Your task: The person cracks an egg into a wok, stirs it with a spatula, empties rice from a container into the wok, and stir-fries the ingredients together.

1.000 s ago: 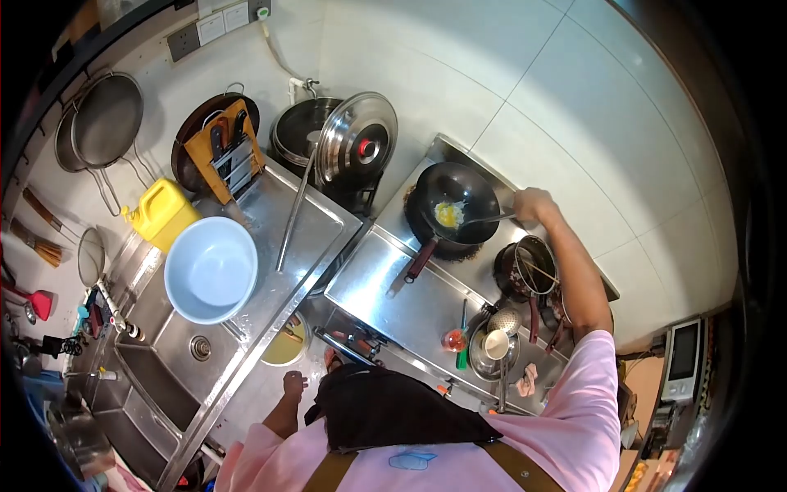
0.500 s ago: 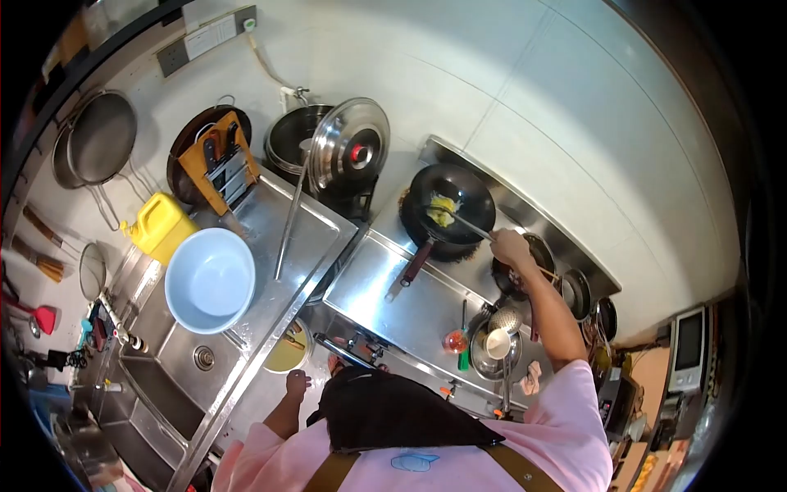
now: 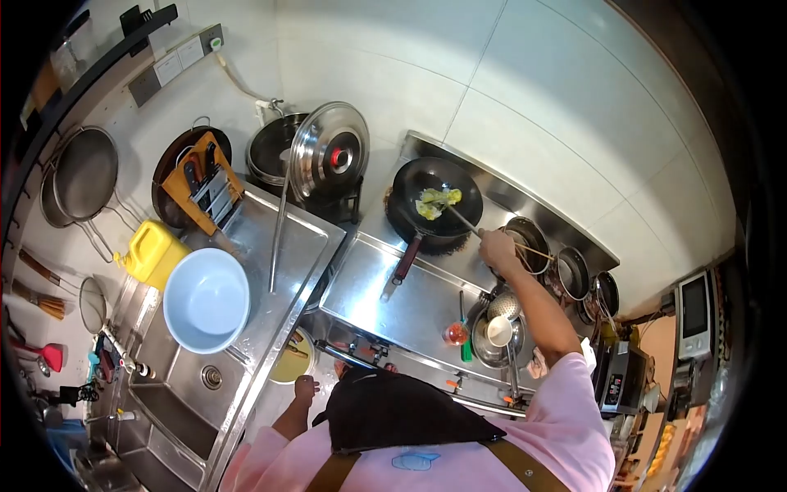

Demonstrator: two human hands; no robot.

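Note:
My right hand [image 3: 498,249] is closed around the handle of a long-handled cooking utensil [image 3: 466,219]. Its far end is in the yellow-green food [image 3: 437,202], and I cannot make out its shape. The food lies in a black wok [image 3: 422,174] on the stove, whose dark handle [image 3: 406,261] points toward me. Low beside my body, my left hand [image 3: 306,388] holds nothing, its fingers loosely apart. Nearest to it is a bucket [image 3: 287,366] with pale yellowish contents, below the counter edge.
Several more pans [image 3: 571,273] stand to the right along the stove. A metal strainer [image 3: 503,306] and a white cup-like ladle [image 3: 498,331] rest near my right forearm. Left are a light blue basin [image 3: 206,301], a yellow jug [image 3: 152,254], a sink [image 3: 176,410] and a knife rack [image 3: 202,184].
The food in the wok has shifted and spread a little as the utensil moved through it. My camera view has turned slightly; the left hand stays low by my side.

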